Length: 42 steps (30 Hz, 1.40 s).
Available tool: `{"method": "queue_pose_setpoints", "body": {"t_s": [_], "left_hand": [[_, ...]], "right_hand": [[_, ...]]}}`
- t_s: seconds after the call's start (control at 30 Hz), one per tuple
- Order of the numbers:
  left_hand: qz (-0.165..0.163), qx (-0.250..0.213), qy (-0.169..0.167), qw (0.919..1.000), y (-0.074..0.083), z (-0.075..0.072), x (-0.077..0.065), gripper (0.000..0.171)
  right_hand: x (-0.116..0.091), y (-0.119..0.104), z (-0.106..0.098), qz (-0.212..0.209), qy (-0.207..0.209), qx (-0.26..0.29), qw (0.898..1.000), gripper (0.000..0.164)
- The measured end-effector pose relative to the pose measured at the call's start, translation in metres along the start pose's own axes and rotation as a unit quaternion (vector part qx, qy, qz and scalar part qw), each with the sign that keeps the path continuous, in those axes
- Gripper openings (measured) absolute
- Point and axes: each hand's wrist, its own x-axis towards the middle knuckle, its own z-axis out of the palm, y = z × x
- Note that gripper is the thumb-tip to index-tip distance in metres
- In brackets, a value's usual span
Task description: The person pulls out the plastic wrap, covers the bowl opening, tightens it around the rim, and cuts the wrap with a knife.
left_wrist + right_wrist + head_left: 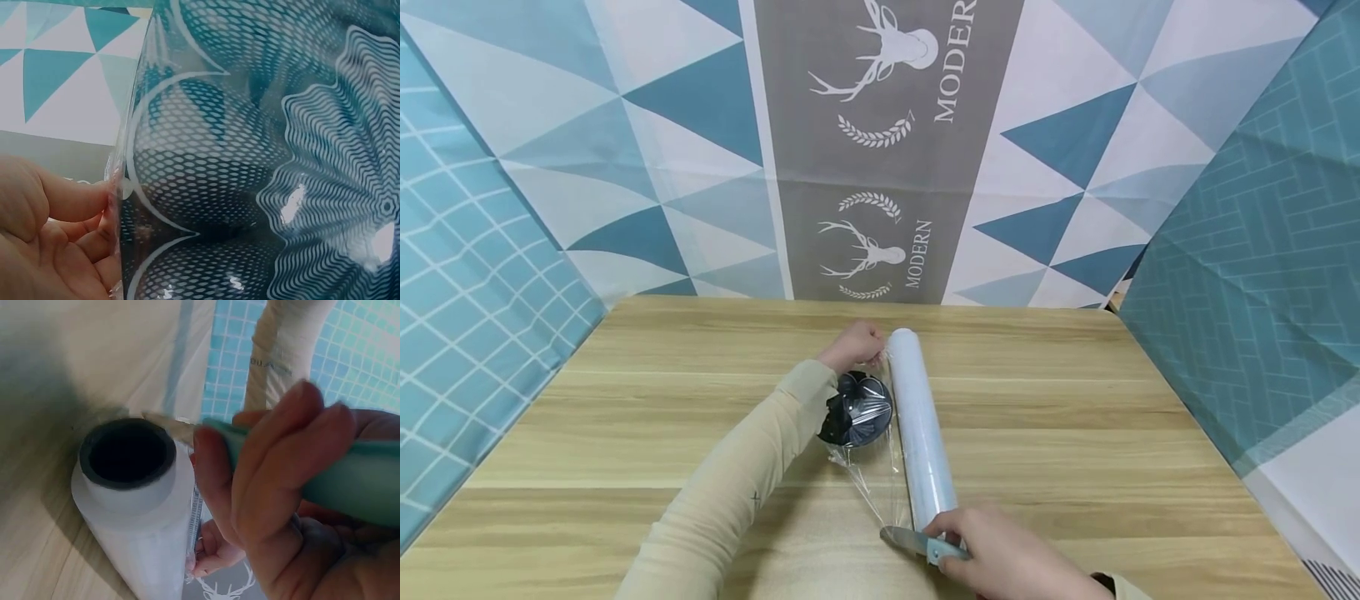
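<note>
My left hand (856,343) reaches past a dark patterned dish (870,414) and pinches the edge of clear plastic wrap (126,187) at the roll's far end. The wrap stretches over the dish, glinting, and runs back toward me in creased folds. Just right of the dish lies a long white roll of plastic wrap (921,425). At its near end my right hand (1000,554) grips a knife with a light blue-green handle (356,481). The blade (904,537) points left, right at the wrap's near corner. In the right wrist view the roll's dark hollow core (128,453) faces the camera.
Everything lies on a wood-grain table (1075,433). Behind it hangs a cloth (685,142) with blue, white and grey triangles and deer heads. Blue tile-patterned cloths flank the left and right sides. My left sleeve (730,492) crosses the table's near left part.
</note>
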Motion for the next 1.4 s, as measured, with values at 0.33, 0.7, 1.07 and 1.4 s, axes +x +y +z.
{"method": "queue_pose_setpoints", "body": {"t_s": [0.33, 0.7, 1.07, 1.4], "left_hand": [[0.001, -0.004, 0.001, 1.0, 0.001, 0.0, 0.001, 0.022], [0.0, 0.027, 0.01, 0.9996, -0.001, -0.004, 0.003, 0.017], [-0.014, 0.034, -0.039, 0.9985, -0.002, -0.017, 0.003, 0.012], [-0.004, 0.051, -0.04, 0.9979, -0.001, -0.038, -0.009, 0.026]], "right_hand": [[-0.007, 0.003, 0.0, -0.025, -0.01, -0.028, 0.999, 0.017], [-0.012, 0.001, 0.008, -0.02, -0.068, 0.034, 0.997, 0.015], [-0.009, 0.001, 0.002, 0.0, -0.059, 0.066, 0.996, 0.017], [-0.005, 0.004, -0.005, -0.022, 0.013, 0.137, 0.99, 0.025]]}}
